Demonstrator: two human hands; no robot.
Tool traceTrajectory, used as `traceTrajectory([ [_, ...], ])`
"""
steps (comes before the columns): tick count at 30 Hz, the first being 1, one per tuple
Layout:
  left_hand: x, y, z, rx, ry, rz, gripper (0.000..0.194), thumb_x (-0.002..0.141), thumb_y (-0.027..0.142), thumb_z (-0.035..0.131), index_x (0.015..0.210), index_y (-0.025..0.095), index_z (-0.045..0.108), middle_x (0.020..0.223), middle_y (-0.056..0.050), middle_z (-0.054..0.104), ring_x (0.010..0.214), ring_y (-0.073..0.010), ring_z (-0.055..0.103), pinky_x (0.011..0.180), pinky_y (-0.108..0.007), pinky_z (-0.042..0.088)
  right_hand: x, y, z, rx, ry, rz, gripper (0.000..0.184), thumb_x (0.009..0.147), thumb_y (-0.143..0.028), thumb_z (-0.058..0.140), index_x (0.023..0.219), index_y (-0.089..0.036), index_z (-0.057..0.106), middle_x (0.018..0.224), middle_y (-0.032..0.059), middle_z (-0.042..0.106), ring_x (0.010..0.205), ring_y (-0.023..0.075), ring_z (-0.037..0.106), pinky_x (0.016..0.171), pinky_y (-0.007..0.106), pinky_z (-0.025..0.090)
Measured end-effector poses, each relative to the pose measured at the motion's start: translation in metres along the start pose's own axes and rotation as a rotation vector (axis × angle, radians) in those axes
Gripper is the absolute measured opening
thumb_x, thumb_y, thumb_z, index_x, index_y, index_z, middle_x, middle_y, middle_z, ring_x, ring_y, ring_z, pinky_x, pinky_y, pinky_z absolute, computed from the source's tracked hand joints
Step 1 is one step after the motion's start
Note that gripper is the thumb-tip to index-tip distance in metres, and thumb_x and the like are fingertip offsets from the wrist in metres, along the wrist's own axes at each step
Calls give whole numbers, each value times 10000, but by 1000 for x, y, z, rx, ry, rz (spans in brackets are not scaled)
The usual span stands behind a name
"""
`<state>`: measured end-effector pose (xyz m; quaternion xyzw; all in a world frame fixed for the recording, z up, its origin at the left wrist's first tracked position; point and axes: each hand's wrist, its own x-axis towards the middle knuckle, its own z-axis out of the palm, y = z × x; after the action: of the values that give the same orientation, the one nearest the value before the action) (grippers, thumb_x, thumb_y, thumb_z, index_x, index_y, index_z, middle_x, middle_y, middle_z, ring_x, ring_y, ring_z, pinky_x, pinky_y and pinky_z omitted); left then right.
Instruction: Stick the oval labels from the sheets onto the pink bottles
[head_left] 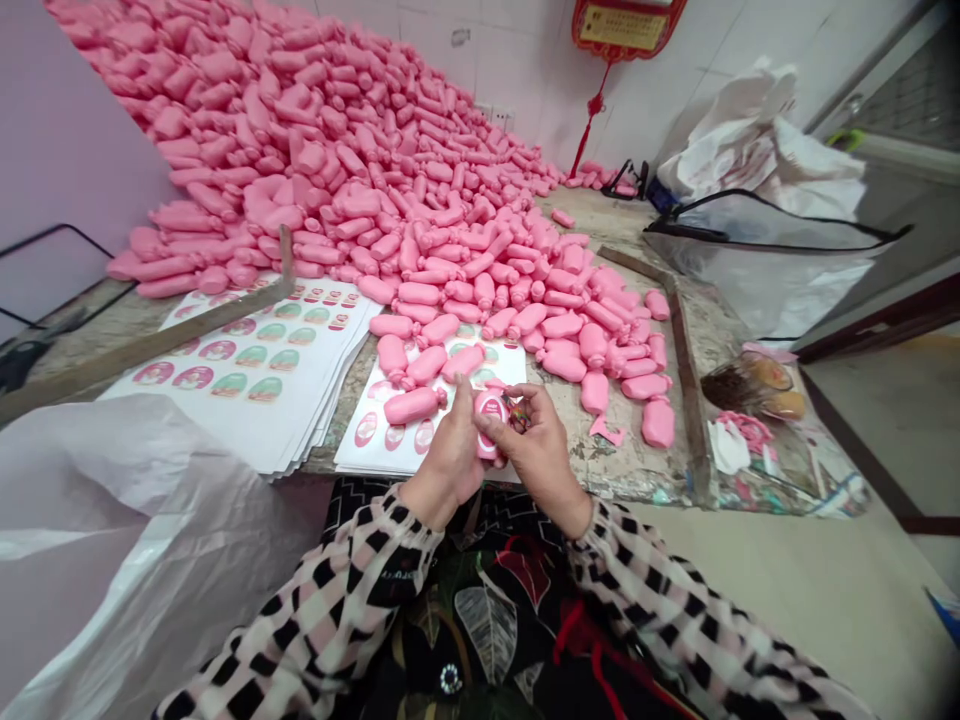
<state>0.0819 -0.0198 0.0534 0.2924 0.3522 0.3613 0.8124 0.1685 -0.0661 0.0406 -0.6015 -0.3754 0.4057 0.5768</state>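
Left hand (450,450) and right hand (546,445) both grip one labelled bottle (490,408), right thumb on its label, at table's (622,465) near edge.
Worn, stained tabletop; pink heap (360,150) piled against pale wall (525,50), sticker stack (217,430) left, wood strips (691,400) either side, clear bag (757,280) right, red hanging (628,30) above.

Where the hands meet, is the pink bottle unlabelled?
No, the pink bottle between the left hand and right hand bears an oval label.

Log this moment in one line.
left hand: holding pink bottle | right hand: thumb at bottle's oval label | sticker sheets: stacked at left | bottle pile: beyond hands
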Motion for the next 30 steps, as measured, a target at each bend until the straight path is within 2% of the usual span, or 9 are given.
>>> traceTrajectory([
  [4, -6, -2, 1, 88, 17, 19, 586, 719, 738, 341, 720, 173, 496, 448, 34, 448, 306, -105, 432, 263, -185, 268, -4, 2, 10, 147, -1, -21, 349, 705, -420, 653, 914, -262, 423, 656, -92, 512, 353, 63, 456, 322, 200, 391],
  [8, -11, 3, -1, 187, -38, -5, 671, 704, 773, 252, 732, 162, 529, 430, 14, 465, 309, -110, 441, 261, -174, 242, 0, 2, 5, 232, -44, -18, 280, 757, -419, 605, 858, -246, 409, 572, -103, 505, 343, 66, 454, 333, 187, 368],
  [11, -12, 2, -2, 214, -69, -26, 688, 702, 777, 232, 725, 157, 530, 448, 2, 484, 317, -104, 443, 264, -171, 236, 1, -1, 0, 252, -43, 22, 273, 746, -405, 620, 828, -231, 427, 513, -107, 492, 367, 58, 436, 370, 173, 332],
  [16, -12, -5, -5, 218, -90, 7, 639, 704, 766, 265, 733, 174, 503, 439, 23, 459, 311, -96, 429, 270, -175, 239, -3, -8, -6, 268, -54, 180, 316, 680, -396, 672, 881, -204, 522, 520, -93, 475, 406, 43, 364, 395, 179, 254],
  [20, -12, -6, -7, 236, -85, 28, 619, 691, 748, 353, 872, 181, 522, 461, 27, 488, 324, -100, 447, 283, -179, 256, -6, -8, -10, 282, -92, 172, 278, 686, -372, 671, 872, -197, 561, 532, -87, 435, 409, 37, 287, 392, 188, 209],
  [22, -11, -6, -7, 228, -85, 18, 625, 681, 751, 366, 877, 178, 521, 468, 25, 495, 325, -100, 449, 286, -181, 259, -6, -7, -11, 292, -110, 170, 264, 698, -374, 660, 871, -197, 569, 524, -86, 415, 405, 36, 259, 386, 188, 188],
  [26, -10, -5, -7, 164, -114, -47, 654, 690, 772, 296, 789, 165, 520, 451, 19, 484, 319, -99, 448, 280, -181, 250, -4, -5, -15, 348, -119, 228, 261, 743, -371, 626, 920, -187, 573, 502, -93, 346, 410, 32, 218, 385, 177, 120],
  [30, -9, -4, -7, 100, -129, -104, 707, 704, 777, 242, 875, 157, 536, 457, 21, 489, 306, -94, 430, 268, -172, 232, -5, -6, -18, 409, -155, 267, 262, 751, -357, 626, 939, -179, 582, 482, -102, 315, 394, 19, 194, 372, 157, 108],
])
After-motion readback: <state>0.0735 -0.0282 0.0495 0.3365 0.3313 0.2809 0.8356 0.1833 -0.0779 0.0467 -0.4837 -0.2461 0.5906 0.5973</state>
